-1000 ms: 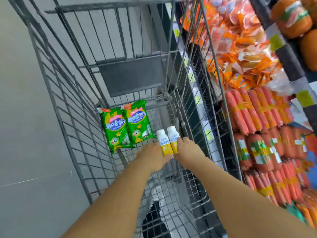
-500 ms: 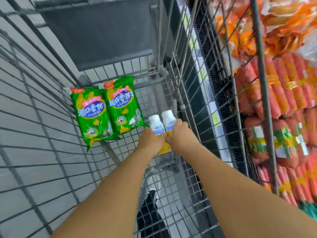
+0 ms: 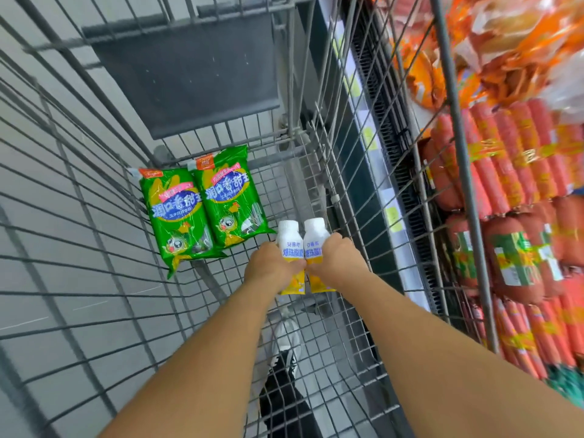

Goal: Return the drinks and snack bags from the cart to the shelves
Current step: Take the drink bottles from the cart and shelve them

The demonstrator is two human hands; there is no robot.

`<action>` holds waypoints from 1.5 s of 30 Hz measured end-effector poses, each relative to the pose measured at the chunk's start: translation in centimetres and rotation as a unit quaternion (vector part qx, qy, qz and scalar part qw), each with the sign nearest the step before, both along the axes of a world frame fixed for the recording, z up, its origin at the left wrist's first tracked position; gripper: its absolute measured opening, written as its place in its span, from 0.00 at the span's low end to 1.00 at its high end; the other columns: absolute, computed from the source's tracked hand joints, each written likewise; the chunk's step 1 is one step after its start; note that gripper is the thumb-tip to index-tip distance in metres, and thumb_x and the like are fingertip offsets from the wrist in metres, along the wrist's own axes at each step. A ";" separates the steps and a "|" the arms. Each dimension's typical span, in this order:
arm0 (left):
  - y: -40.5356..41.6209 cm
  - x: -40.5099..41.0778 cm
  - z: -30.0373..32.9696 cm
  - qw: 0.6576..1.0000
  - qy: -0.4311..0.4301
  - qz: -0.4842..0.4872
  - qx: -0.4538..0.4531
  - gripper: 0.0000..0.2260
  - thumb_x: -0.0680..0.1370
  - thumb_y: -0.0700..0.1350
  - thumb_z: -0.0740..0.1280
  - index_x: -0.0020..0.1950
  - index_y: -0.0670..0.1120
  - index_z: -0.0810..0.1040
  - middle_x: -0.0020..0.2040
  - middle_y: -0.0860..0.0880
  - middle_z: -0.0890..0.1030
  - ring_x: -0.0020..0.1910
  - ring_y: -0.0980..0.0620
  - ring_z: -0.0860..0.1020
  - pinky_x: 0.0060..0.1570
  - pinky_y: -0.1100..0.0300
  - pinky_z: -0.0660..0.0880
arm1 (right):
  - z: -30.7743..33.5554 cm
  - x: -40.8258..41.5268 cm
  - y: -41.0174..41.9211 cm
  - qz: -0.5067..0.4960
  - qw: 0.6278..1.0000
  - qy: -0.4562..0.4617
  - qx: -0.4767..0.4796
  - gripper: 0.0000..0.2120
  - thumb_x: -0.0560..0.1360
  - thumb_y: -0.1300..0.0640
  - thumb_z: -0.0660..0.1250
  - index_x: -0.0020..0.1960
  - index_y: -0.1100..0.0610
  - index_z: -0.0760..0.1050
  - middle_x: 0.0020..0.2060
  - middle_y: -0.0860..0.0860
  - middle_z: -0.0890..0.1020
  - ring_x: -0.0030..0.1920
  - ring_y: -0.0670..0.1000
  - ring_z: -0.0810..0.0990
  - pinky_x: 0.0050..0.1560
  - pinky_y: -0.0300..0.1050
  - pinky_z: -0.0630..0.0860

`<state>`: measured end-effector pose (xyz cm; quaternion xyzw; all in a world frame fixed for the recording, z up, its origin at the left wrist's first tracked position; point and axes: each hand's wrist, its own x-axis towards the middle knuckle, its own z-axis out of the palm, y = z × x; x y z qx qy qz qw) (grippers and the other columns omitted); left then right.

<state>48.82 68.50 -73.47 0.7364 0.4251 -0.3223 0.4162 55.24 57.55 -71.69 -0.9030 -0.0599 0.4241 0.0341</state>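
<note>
Two small white-and-yellow drink bottles stand side by side deep in the wire cart (image 3: 94, 222). My left hand (image 3: 271, 267) is closed around the left bottle (image 3: 288, 235). My right hand (image 3: 336, 259) is closed around the right bottle (image 3: 314, 233). Both bottles are upright, with white caps above my fingers and yellow bases showing below. Two green snack bags lie flat on the cart floor to the left of the bottles: one bag (image 3: 177, 216) further left, the other bag (image 3: 232, 200) beside it.
The cart's wire right wall (image 3: 363, 153) stands between my arms and the store shelves. Behind it hang red sausage packs (image 3: 505, 159) and orange snack packs (image 3: 505, 42). A grey panel (image 3: 189, 74) closes the cart's far end. A shoe (image 3: 286, 343) shows under the cart floor.
Both hands have closed fully around the bottles and lifted them slightly, so their yellow bases now show below my fingers. The view has moved closer into the cart.
</note>
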 end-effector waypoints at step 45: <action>-48.2 -26.1 56.5 0.564 -0.370 -0.724 -0.145 0.13 0.72 0.48 0.77 0.50 0.47 0.76 0.44 0.51 0.81 0.39 0.54 0.76 0.30 0.69 0.67 | 55.2 -52.0 -45.4 -0.576 0.708 -0.410 -0.004 0.26 0.65 0.51 0.75 0.57 0.60 0.69 0.52 0.56 0.73 0.55 0.58 0.76 0.49 0.52 0.75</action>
